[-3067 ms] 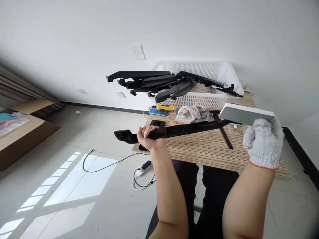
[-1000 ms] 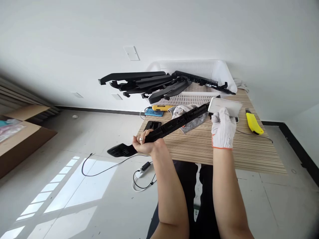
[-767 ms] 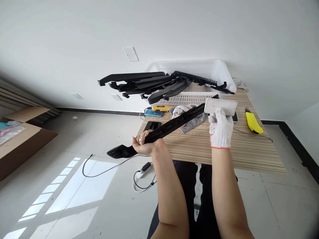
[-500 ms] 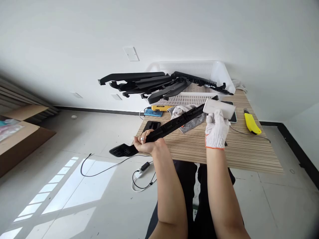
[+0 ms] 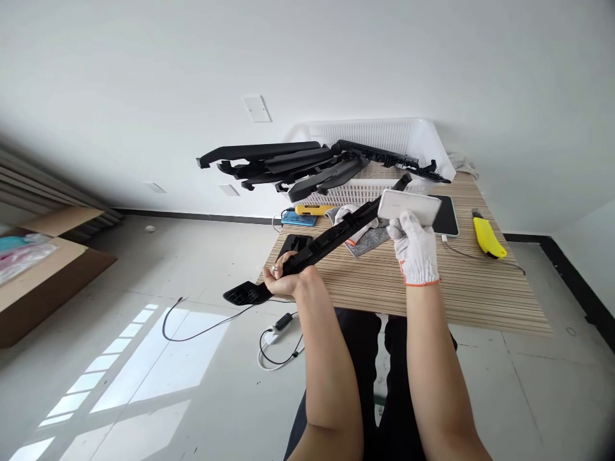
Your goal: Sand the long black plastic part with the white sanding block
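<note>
Black strip [image 5: 336, 239] clasped in your left hand [image 5: 291, 282], white slab [image 5: 408, 203] pinched in your right hand [image 5: 417, 253] — overpressing could twist the strip.

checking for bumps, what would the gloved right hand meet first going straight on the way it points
Probably the far end of the black strip, just past the white block in the right hand; depth is unclear.
</note>
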A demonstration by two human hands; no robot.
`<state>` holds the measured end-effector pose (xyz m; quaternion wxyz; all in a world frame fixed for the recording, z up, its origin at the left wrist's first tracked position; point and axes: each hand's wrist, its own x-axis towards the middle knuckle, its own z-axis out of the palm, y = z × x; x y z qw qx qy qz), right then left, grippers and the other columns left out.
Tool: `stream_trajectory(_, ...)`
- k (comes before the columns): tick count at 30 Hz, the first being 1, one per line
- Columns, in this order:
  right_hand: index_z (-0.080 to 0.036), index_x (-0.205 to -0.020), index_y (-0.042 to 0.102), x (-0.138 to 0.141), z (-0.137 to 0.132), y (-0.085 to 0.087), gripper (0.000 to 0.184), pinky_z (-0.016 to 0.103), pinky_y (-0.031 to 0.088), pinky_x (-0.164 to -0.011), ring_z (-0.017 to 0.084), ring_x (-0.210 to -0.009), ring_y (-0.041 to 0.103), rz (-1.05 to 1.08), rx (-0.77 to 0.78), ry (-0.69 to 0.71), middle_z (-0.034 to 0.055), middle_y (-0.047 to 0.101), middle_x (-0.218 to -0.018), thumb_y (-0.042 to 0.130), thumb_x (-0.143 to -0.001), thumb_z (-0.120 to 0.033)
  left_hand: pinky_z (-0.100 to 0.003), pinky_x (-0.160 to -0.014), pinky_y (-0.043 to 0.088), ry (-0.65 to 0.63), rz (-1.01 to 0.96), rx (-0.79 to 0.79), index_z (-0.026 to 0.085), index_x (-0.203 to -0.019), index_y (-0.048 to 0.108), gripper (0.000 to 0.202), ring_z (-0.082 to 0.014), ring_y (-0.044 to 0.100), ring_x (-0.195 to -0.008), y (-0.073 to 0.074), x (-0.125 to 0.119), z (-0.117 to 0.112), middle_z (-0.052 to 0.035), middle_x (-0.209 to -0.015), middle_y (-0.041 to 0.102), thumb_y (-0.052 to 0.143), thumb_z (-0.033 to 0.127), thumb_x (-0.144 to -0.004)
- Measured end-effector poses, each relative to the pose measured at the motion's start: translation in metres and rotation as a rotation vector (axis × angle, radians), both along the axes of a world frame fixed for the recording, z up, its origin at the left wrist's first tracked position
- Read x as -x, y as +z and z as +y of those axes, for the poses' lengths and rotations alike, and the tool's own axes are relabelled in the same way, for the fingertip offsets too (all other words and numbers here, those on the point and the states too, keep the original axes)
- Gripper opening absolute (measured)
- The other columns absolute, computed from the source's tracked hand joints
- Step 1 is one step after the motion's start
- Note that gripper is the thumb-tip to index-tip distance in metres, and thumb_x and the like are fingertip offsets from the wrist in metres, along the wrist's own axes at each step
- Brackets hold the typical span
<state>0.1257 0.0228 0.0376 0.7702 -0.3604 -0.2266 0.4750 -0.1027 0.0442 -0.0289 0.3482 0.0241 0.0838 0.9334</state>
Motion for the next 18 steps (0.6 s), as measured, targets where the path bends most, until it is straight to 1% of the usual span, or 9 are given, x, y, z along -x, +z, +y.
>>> stream_trajectory(2,-0.019,-0.088,0.064,0.003,0.008,0.001,0.039,0.023,0.064,-0.059,0.013,-0.064,0.072,-0.003,0.009,0.034,-0.0032,0.07,-0.071,0.093,-0.063,-0.031,-0.02,-0.048,0.046,0.066,-0.038,0.017,0.023,-0.066,0.014,0.046,-0.0093,0.043,-0.038,-0.001,-0.007,0.003,0.0086,-0.046,0.022,0.044,0.04,-0.096)
stream_trajectory(6,-0.019,-0.088,0.064,0.001,0.026,0.004,0.035,0.021,0.063,-0.058,0.012,-0.062,0.072,0.064,-0.001,-0.105,-0.0038,0.07,-0.069,0.089,-0.067,-0.032,-0.018,-0.05,0.045,0.154,-0.095,0.048,0.023,-0.066,0.014,0.041,-0.0081,0.043,-0.04,0.0,-0.022,0.009,0.0082,-0.049,0.022,0.039,0.036,-0.097)
stream_trajectory(7,-0.019,-0.088,0.064,0.0,0.028,0.005,0.035,0.02,0.063,-0.058,0.012,-0.061,0.071,0.067,-0.002,-0.103,-0.0037,0.07,-0.069,0.089,-0.068,-0.032,-0.018,-0.051,0.046,0.167,-0.103,0.052,0.023,-0.067,0.015,0.04,-0.008,0.044,-0.041,0.002,-0.025,0.01,0.008,-0.049,0.022,0.038,0.035,-0.097)
stream_trajectory(10,-0.018,-0.088,0.064,0.0,0.029,0.008,0.037,0.019,0.061,-0.054,0.011,-0.058,0.07,0.036,0.03,-0.03,-0.0035,0.07,-0.068,0.09,-0.065,-0.031,-0.018,-0.054,0.047,0.185,-0.11,0.055,0.023,-0.067,0.016,0.041,-0.0079,0.046,-0.044,0.006,-0.03,0.01,0.0076,-0.051,0.024,0.041,0.036,-0.097)
stream_trajectory(11,-0.018,-0.088,0.064,0.001,0.027,0.01,0.038,0.019,0.061,-0.053,0.011,-0.058,0.07,0.037,0.037,-0.053,-0.0038,0.07,-0.068,0.09,-0.064,-0.031,-0.017,-0.055,0.047,0.188,-0.104,0.051,0.022,-0.067,0.015,0.044,-0.0077,0.045,-0.044,0.008,-0.03,0.009,0.0077,-0.051,0.023,0.044,0.038,-0.096)
stream_trajectory(13,-0.019,-0.09,0.064,0.007,0.022,0.011,0.039,0.018,0.059,-0.052,0.01,-0.056,0.069,0.06,0.027,-0.169,-0.0049,0.07,-0.067,0.09,-0.065,-0.033,-0.017,-0.056,0.046,0.202,-0.059,0.032,0.021,-0.067,0.014,0.051,-0.007,0.044,-0.045,0.012,-0.03,0.007,0.0078,-0.052,0.022,0.049,0.044,-0.095)
stream_trajectory(14,-0.019,-0.09,0.063,0.01,0.019,0.012,0.039,0.017,0.059,-0.052,0.01,-0.055,0.069,0.065,0.02,-0.202,-0.0051,0.07,-0.067,0.089,-0.065,-0.034,-0.016,-0.056,0.046,0.217,-0.022,0.023,0.021,-0.068,0.013,0.054,-0.0067,0.043,-0.045,0.015,-0.029,0.006,0.0078,-0.052,0.021,0.052,0.048,-0.094)
stream_trajectory(16,-0.018,-0.091,0.063,0.017,0.014,0.011,0.04,0.018,0.059,-0.051,0.011,-0.054,0.069,0.05,0.027,-0.135,-0.0043,0.07,-0.066,0.09,-0.064,-0.033,-0.017,-0.056,0.045,0.248,0.094,0.018,0.021,-0.069,0.011,0.058,-0.0071,0.041,-0.045,0.02,-0.026,0.002,0.0075,-0.053,0.018,0.052,0.054,-0.095)
stream_trajectory(18,-0.018,-0.091,0.063,0.022,0.012,0.01,0.042,0.02,0.06,-0.051,0.013,-0.056,0.071,0.063,0.058,-0.069,-0.0031,0.071,-0.067,0.09,-0.063,-0.033,-0.018,-0.055,0.045,0.273,0.177,0.05,0.021,-0.07,0.01,0.058,-0.0078,0.039,-0.045,0.026,-0.024,-0.002,0.0071,-0.055,0.017,0.048,0.057,-0.096)
